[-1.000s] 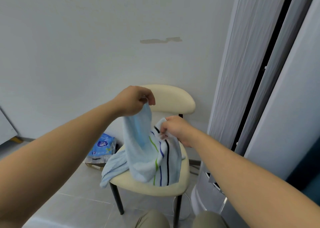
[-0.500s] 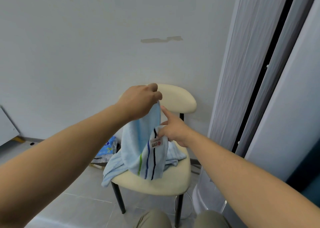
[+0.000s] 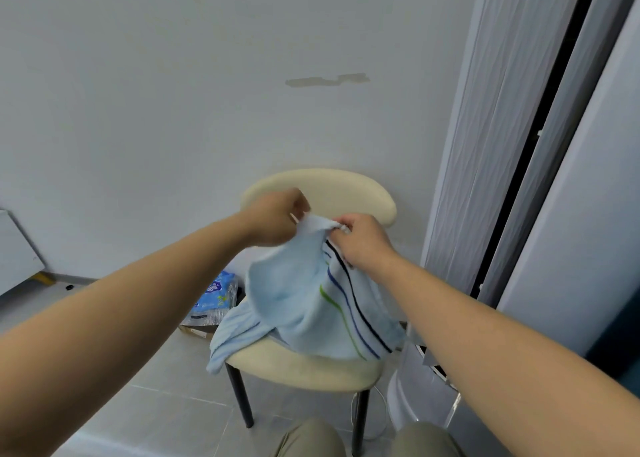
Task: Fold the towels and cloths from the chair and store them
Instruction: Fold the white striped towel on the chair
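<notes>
A light blue towel (image 3: 304, 304) with green, blue and black stripes hangs above the cream chair (image 3: 304, 370). My left hand (image 3: 277, 219) pinches its top edge on the left. Close beside it, my right hand (image 3: 363, 243) grips the same top edge near the stripes. The towel's lower part drapes onto the seat. A second light blue cloth (image 3: 235, 335) lies under it and hangs over the seat's left edge.
The chair stands against a white wall. A blue patterned package (image 3: 216, 297) sits on a box on the floor to its left. A tall white ribbed column (image 3: 485, 144) and its round base (image 3: 415, 397) stand just to the right. My knees show at the bottom.
My right hand rose from the towel's middle to the top edge beside my left hand. The towel has spread wider and swung to the right.
</notes>
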The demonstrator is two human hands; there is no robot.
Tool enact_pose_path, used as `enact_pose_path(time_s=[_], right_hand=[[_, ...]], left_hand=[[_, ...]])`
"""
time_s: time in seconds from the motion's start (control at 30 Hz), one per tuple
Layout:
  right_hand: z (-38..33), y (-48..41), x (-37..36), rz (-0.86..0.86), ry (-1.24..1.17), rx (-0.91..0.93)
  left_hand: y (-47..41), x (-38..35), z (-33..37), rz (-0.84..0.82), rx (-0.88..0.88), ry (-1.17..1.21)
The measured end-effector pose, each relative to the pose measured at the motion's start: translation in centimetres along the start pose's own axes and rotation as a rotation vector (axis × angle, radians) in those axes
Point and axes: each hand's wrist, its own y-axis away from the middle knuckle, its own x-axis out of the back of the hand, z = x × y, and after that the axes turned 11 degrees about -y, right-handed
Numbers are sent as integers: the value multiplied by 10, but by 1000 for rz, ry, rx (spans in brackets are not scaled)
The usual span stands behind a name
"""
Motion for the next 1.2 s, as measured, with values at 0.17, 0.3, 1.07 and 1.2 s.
enact_pose_path(time_s=[0.17,0.3,1.07,1.2], right_hand=[[-1,-1,5,-68,4,-2],[0,2,14,-95,60,-49],[-4,11,17,-237,-81,-118],[-4,12,18,-234,-69,-83]], left_hand=[[1,-28,12,61,-104,78],[-5,-28,17,23,-63,37],[-12,-30,7,133,224,124],[-11,-28,6,127,268,253]])
